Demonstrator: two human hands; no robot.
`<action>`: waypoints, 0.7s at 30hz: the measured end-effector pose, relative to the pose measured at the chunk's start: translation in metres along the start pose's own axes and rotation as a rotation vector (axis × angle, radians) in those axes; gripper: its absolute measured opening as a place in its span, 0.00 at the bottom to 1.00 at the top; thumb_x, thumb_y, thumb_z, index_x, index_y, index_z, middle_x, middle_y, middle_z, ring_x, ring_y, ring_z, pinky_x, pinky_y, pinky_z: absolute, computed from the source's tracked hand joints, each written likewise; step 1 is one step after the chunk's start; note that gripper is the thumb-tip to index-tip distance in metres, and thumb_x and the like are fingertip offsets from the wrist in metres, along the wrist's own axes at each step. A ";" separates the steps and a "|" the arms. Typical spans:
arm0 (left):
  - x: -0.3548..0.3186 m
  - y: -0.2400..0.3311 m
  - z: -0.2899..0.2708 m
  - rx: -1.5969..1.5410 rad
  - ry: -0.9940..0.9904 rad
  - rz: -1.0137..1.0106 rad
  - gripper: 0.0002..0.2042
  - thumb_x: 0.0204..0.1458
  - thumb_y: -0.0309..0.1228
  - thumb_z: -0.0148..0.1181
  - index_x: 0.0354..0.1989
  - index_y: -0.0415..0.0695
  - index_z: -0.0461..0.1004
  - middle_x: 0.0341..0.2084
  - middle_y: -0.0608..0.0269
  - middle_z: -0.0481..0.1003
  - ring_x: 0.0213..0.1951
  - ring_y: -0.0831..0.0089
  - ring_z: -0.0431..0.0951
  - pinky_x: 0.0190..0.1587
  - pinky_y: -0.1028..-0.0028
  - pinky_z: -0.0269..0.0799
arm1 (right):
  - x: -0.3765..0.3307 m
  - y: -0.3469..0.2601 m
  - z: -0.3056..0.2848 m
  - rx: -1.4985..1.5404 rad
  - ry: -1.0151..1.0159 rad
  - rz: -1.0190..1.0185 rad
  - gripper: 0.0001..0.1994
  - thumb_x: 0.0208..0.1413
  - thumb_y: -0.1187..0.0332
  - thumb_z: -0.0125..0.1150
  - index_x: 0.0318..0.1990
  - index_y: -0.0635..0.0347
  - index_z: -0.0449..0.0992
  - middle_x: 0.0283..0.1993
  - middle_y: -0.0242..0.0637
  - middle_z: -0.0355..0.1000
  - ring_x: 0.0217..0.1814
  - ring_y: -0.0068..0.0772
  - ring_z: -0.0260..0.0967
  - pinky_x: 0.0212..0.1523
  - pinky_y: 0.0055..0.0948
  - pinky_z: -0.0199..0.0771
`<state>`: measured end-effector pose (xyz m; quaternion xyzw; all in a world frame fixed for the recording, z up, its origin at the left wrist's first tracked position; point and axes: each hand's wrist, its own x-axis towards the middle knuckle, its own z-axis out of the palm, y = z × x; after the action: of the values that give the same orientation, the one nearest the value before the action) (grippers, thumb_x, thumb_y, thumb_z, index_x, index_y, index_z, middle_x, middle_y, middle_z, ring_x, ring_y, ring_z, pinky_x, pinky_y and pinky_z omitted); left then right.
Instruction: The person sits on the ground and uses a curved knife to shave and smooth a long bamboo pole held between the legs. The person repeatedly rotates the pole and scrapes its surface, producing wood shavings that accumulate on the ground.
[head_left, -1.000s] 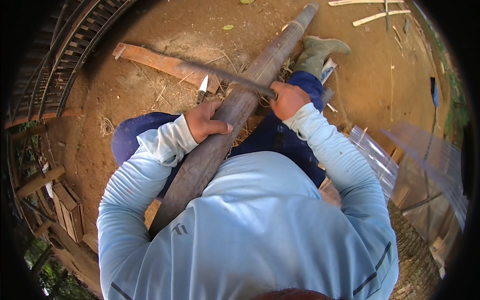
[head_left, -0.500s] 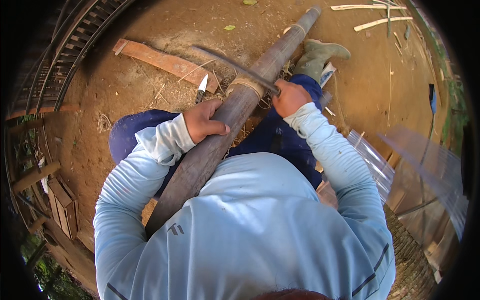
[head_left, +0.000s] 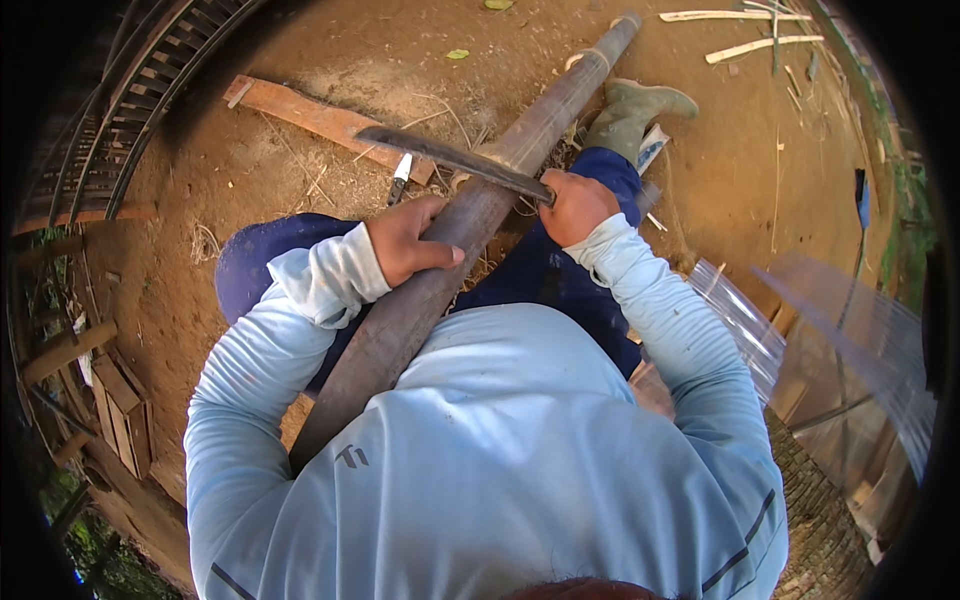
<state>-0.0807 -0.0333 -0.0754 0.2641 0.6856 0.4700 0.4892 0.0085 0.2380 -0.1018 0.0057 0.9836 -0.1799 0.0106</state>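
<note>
A thick dark bamboo pole (head_left: 390, 335) runs diagonally from beside my body on the lower left, across my lap, to the far right. My left hand (head_left: 413, 240) wraps over the pole, thumb on top. In my right hand (head_left: 580, 207), closed around its handle, is a machete (head_left: 450, 157). Its dark blade points left and lies across the pole just on my side of a pale node ring; whether the edge touches the surface I cannot tell. Left of the pole, a small knife (head_left: 400, 178) with a bright blade and dark handle is near my left fingers.
A reddish wooden board (head_left: 310, 115) lies on the dirt ground beyond the knife. Pale split strips (head_left: 765, 47) are at the far right. My boot (head_left: 640, 112) rests beside the pole. Clear plastic sheets (head_left: 850, 340) stand on the right, and a slatted structure (head_left: 165, 90) is at the left.
The machete has shifted toward me along the pole, and its blade has turned to show more of its flat. My right hand moved slightly closer and left. My left hand stays on the pole.
</note>
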 end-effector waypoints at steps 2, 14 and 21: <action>-0.002 -0.006 0.004 -0.135 -0.007 0.025 0.26 0.51 0.35 0.65 0.54 0.29 0.69 0.41 0.55 0.78 0.44 0.72 0.76 0.48 0.70 0.73 | -0.003 -0.008 -0.001 0.016 -0.015 0.001 0.08 0.50 0.67 0.64 0.36 0.57 0.75 0.36 0.49 0.77 0.39 0.58 0.76 0.40 0.50 0.76; 0.000 0.006 0.007 -0.052 -0.029 0.003 0.26 0.52 0.34 0.64 0.55 0.30 0.68 0.40 0.56 0.77 0.42 0.73 0.76 0.46 0.72 0.72 | 0.004 0.016 0.006 0.008 0.030 0.040 0.09 0.49 0.68 0.63 0.38 0.56 0.76 0.34 0.50 0.77 0.39 0.57 0.76 0.40 0.49 0.77; -0.001 -0.006 0.016 -0.083 0.023 0.024 0.23 0.52 0.33 0.65 0.52 0.31 0.68 0.36 0.58 0.77 0.37 0.74 0.76 0.42 0.72 0.73 | -0.002 0.008 0.007 0.035 0.004 -0.015 0.11 0.49 0.67 0.65 0.39 0.57 0.75 0.36 0.49 0.77 0.41 0.55 0.76 0.42 0.47 0.77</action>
<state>-0.0650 -0.0306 -0.0818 0.2463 0.6678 0.5069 0.4862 0.0111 0.2426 -0.1111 -0.0013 0.9803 -0.1973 0.0070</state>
